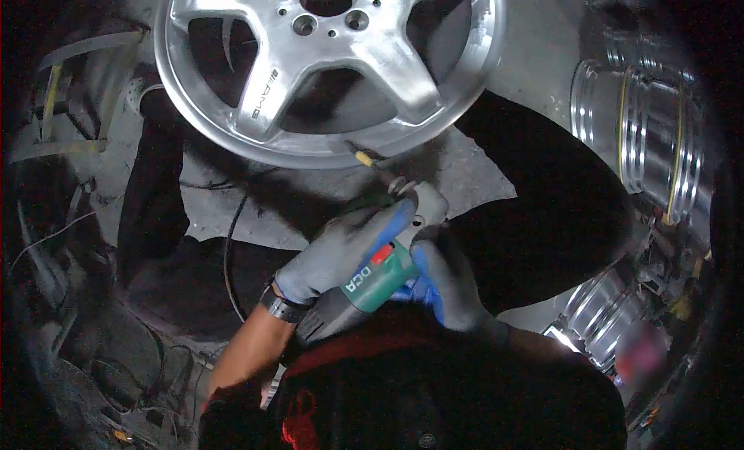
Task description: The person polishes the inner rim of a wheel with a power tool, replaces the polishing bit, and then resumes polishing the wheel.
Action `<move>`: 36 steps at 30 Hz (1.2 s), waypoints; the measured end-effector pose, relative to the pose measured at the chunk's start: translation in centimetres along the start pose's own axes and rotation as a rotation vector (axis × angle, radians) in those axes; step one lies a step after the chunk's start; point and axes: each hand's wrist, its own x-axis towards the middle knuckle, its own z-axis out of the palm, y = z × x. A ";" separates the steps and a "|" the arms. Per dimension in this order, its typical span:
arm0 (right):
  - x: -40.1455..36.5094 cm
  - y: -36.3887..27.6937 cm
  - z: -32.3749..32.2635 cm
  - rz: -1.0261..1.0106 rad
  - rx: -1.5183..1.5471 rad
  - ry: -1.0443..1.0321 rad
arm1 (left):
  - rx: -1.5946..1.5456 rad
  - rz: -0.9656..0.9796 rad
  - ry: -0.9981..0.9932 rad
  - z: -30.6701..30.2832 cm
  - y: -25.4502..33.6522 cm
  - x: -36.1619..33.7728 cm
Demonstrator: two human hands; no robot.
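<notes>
A green and grey power tool (380, 276) marked DCA lies diagonally across my lap, its red switch facing up. My left hand (337, 249), in a grey and blue glove, is wrapped over its upper side. Around the other side of the tool, near its metal head, closes my gloved right hand (449, 276). A thin shaft with a yellow tip (363, 158) extends from the head to the lower rim of a silver five-spoke wheel (263, 101) marked AMG. Whether the tip touches the rim is hard to tell.
Polished wheel rims (643, 132) lie on the right, with another rim (604, 314) lower down. A black cable (229, 264) runs beside my left leg. A frame with yellow edging (97, 94) stands at the upper left. My legs (542, 210) are bent either side of the wheel.
</notes>
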 end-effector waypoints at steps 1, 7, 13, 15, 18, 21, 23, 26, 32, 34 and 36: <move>0.0 -0.7 0.6 0.084 0.115 0.036 | 0.242 0.230 0.029 -0.2 -0.7 -0.5; -0.8 -6.3 2.4 0.248 0.454 0.203 | 0.641 0.240 -0.045 0.2 0.3 0.3; 0.5 -0.9 1.2 0.095 0.308 0.060 | 0.546 0.382 0.052 -0.4 -0.9 -0.8; 0.5 -1.2 1.3 0.058 0.225 0.061 | 0.571 0.465 0.085 -0.5 -1.0 -0.8; -0.6 -2.1 0.6 0.207 0.316 0.171 | 0.365 0.254 -0.027 0.3 0.7 0.4; -1.3 -1.3 -0.1 -0.102 -0.136 0.297 | 0.713 0.150 -0.095 0.7 1.0 1.3; -1.4 -4.4 1.4 0.073 0.441 0.341 | 0.637 0.302 -0.112 0.5 -0.2 1.7; -1.0 -2.7 1.2 0.046 0.425 0.207 | 0.162 0.135 -0.065 0.6 -0.2 0.8; 0.0 -1.9 2.8 0.144 0.325 0.023 | 0.463 0.330 0.099 -1.0 -0.9 -3.0; 0.0 -2.9 2.8 0.171 0.352 0.050 | 0.362 0.264 0.074 -0.8 -0.3 -2.7; -0.1 -2.4 2.0 0.194 0.377 0.083 | 0.261 0.204 0.044 -0.5 0.1 -1.8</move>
